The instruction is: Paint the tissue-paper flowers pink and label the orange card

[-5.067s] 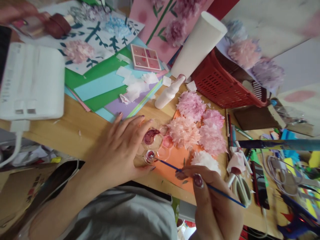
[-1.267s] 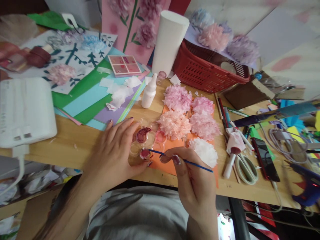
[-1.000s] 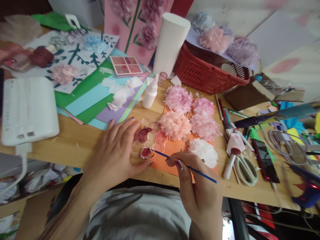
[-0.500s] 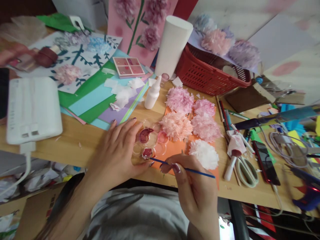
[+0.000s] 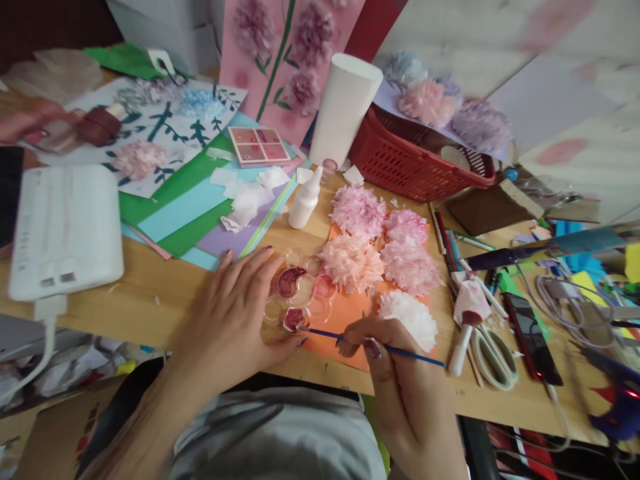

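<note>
My left hand (image 5: 234, 308) lies flat with spread fingers on a clear plastic paint palette (image 5: 306, 300) at the near table edge, steadying it. My right hand (image 5: 395, 373) pinches a thin blue paintbrush (image 5: 380, 347); its tip sits in a palette well of dark pink paint (image 5: 293, 319). Just right of the palette lies an orange sheet (image 5: 350, 313) with several pink and white tissue-paper flowers (image 5: 353, 261) stuck on it.
A white glue bottle (image 5: 306, 199), a white paper roll (image 5: 344, 110) and a red basket (image 5: 415, 160) stand behind. Coloured paper sheets (image 5: 190, 200) and a white device (image 5: 65, 230) lie left. Scissors (image 5: 487, 357), pens, a phone (image 5: 530, 337) and cables crowd the right.
The brush tip stays in the dark pink well with small shifts of my right hand. My left hand keeps still on the palette; the view has drifted slightly.
</note>
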`<state>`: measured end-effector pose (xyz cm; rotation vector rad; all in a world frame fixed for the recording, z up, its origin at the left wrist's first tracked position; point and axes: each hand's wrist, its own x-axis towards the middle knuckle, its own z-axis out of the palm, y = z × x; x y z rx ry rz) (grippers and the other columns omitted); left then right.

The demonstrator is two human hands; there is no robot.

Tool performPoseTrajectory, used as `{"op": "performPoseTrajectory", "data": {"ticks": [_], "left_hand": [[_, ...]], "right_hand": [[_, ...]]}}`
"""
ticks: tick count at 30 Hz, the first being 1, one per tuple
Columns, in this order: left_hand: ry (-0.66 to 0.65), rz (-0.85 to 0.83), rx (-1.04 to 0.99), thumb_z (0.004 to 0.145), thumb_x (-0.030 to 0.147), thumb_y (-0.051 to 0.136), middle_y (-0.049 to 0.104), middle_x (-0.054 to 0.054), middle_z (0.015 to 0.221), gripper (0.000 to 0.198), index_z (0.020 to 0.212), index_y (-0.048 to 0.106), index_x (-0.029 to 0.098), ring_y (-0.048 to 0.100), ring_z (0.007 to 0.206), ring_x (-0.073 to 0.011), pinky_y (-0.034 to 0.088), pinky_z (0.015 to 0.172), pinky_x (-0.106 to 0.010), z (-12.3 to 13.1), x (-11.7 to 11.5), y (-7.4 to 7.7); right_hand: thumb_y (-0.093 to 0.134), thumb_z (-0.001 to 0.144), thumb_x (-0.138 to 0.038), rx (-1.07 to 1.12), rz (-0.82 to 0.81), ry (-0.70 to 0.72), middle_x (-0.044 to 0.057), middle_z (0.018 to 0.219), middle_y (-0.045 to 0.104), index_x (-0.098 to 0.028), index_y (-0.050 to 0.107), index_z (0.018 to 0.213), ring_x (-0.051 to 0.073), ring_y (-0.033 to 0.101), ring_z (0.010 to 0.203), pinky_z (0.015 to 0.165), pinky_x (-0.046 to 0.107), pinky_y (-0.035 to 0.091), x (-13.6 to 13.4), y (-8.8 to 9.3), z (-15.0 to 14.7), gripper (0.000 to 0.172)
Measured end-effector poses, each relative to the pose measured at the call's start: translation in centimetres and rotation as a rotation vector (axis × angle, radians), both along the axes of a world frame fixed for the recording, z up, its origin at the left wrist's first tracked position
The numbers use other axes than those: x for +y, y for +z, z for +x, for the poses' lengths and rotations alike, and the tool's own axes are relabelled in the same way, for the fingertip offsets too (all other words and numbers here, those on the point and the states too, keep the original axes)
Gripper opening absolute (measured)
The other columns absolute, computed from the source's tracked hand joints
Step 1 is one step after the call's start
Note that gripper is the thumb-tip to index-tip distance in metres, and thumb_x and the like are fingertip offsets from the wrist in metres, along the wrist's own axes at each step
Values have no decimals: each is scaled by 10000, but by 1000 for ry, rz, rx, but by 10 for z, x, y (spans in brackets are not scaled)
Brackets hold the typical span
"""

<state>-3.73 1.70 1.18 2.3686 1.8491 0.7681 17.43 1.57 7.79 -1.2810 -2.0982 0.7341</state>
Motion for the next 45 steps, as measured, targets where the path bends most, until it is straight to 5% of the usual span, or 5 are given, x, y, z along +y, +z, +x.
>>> {"op": "performPoseTrajectory", "data": {"ticks": [14, 24, 33, 39, 45], "left_hand": [[-20, -22, -2, 761, 616, 680, 488, -236, 1470, 945, 1449, 300, 91, 441, 1370, -395, 299, 1148, -642, 4, 8, 6], [-52, -21, -29, 801, 669, 603, 539, -223, 1418, 929, 1458, 267, 103, 473, 1341, -387, 240, 1165, -645, 3, 13, 1], [-70, -17, 0, 840, 671, 576, 527, -231, 1426, 904, 1444, 308, 54, 468, 1345, -376, 254, 1170, -638, 0, 11, 3], [-61, -31, -14, 747, 707, 668, 520, -237, 1433, 1006, 1439, 302, 75, 457, 1359, -380, 237, 1182, -627, 2, 12, 4], [-54, -36, -23, 804, 694, 611, 516, -229, 1441, 935, 1441, 305, 82, 444, 1375, -370, 225, 1193, -619, 3, 12, 3]], "right_hand": [[500, 989, -185, -43, -47, 45, 5, 763, 663, -207, 594, 941, 140, 640, 679, 610, 249, 480, 6, -13, -9, 108], [560, 965, -184, -5, 72, 24, 6, 706, 688, -201, 621, 866, 125, 643, 586, 533, 233, 468, 7, -18, -19, 118], [613, 943, -232, -14, 112, -125, -24, 571, 642, -198, 617, 717, 86, 550, 451, 452, 210, 394, 6, -28, -23, 228], [577, 960, -236, 33, 69, -144, -18, 660, 671, -208, 623, 830, 114, 642, 565, 532, 209, 481, 7, -28, -21, 141], [548, 965, -182, 92, -97, -91, 2, 828, 702, -229, 633, 963, 129, 673, 735, 641, 221, 517, -6, -26, -14, 97]]}}
